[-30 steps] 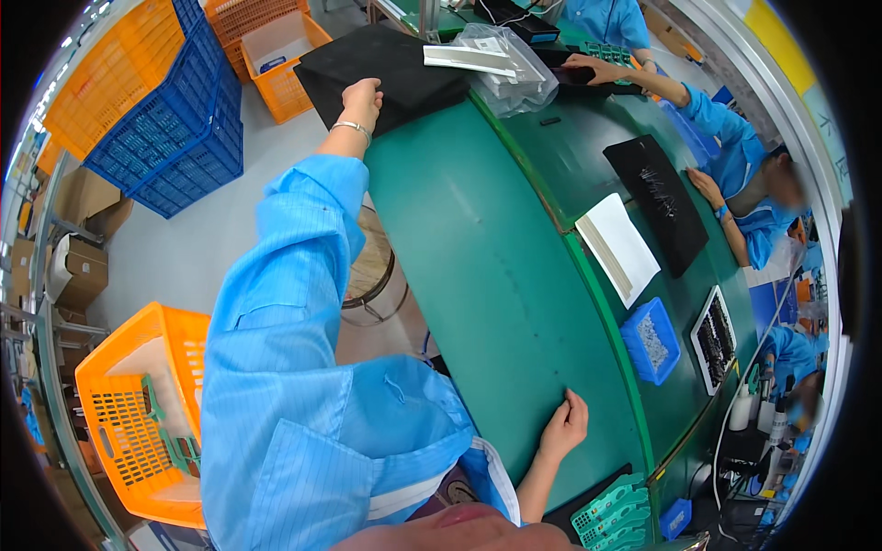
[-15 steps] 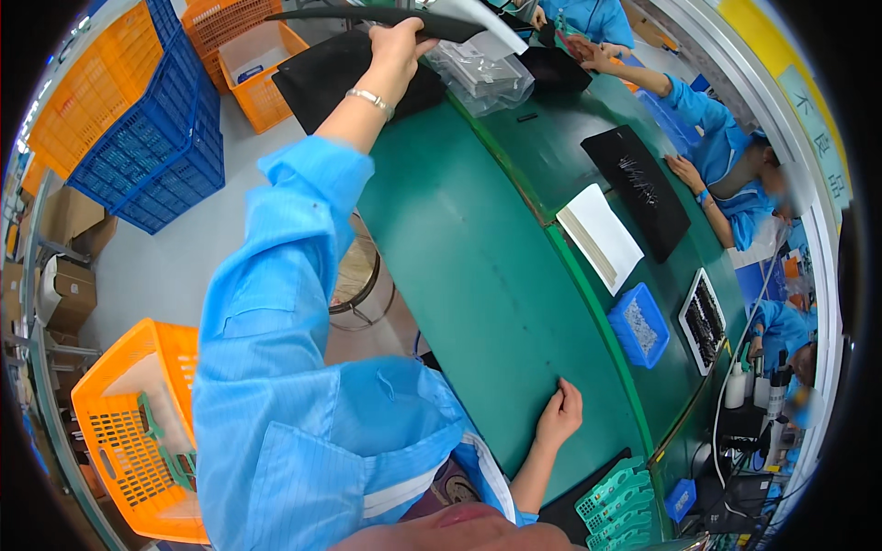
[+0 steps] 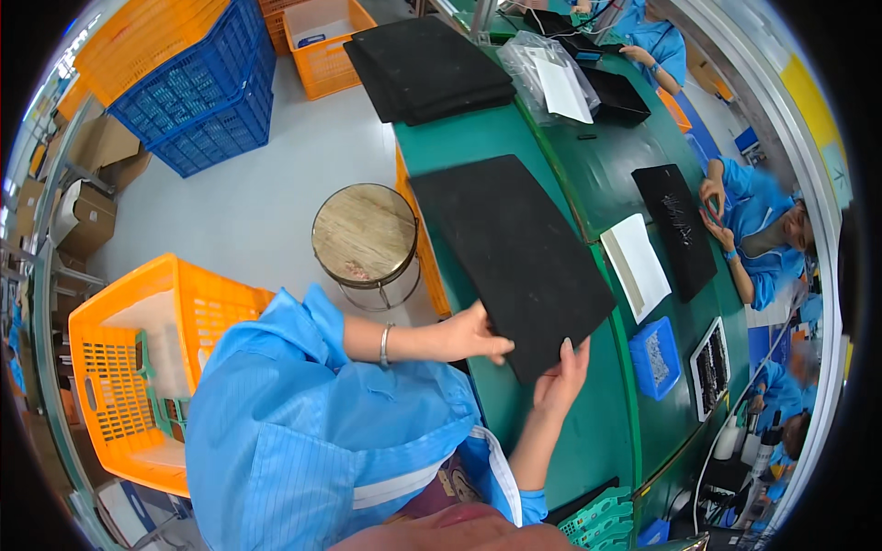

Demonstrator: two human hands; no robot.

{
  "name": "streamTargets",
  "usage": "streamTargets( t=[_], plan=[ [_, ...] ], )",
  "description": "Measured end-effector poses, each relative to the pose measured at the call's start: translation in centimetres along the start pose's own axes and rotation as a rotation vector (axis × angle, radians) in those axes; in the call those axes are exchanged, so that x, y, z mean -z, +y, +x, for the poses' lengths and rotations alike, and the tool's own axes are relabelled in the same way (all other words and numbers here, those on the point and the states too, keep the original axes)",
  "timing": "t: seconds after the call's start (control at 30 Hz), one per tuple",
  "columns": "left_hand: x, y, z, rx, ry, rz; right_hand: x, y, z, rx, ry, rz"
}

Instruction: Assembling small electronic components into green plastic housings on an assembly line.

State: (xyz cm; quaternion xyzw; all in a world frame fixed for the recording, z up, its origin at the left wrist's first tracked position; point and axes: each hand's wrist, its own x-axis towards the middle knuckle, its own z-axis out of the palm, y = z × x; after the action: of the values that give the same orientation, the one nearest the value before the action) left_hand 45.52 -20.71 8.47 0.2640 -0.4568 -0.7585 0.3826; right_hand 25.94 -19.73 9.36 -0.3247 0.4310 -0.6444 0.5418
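Note:
A flat black mat (image 3: 524, 253) lies slanted over the green table (image 3: 588, 441) in front of me. My left hand (image 3: 473, 332), with a bracelet on its wrist, grips the mat's near left edge. At the near corner, my right hand (image 3: 560, 381) holds the mat between thumb and fingers. Farther off, several similar black mats (image 3: 432, 69) are piled on the table's far end. Parts of my fingers are hidden by the mat.
Across the table are a white sheet (image 3: 636, 266), a blue bin (image 3: 655, 358), a white tray (image 3: 709, 369) and a black mat (image 3: 675, 230) before a co-worker (image 3: 763, 230). Green plastic frames (image 3: 602, 519) lie near right. A round stool (image 3: 365, 234) and orange crate (image 3: 175, 367) stand left.
My left hand has come back from the far pile with a black mat, now laid before me. My right hand, formerly resting on the table, now holds its near corner.

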Motion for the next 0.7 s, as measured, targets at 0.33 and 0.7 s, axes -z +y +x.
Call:
streamTargets(
  t=[0.33,0.7],
  plan=[
    [27.1,11.1,5.7,-0.554,0.741,1.406,12.9,-2.8,-10.1,0.043,0.333,-0.145],
    [32.2,16.3,10.1,-0.35,0.688,2.079,14.7,-4.4,-16.9,-0.052,0.589,-0.395]
  ],
)
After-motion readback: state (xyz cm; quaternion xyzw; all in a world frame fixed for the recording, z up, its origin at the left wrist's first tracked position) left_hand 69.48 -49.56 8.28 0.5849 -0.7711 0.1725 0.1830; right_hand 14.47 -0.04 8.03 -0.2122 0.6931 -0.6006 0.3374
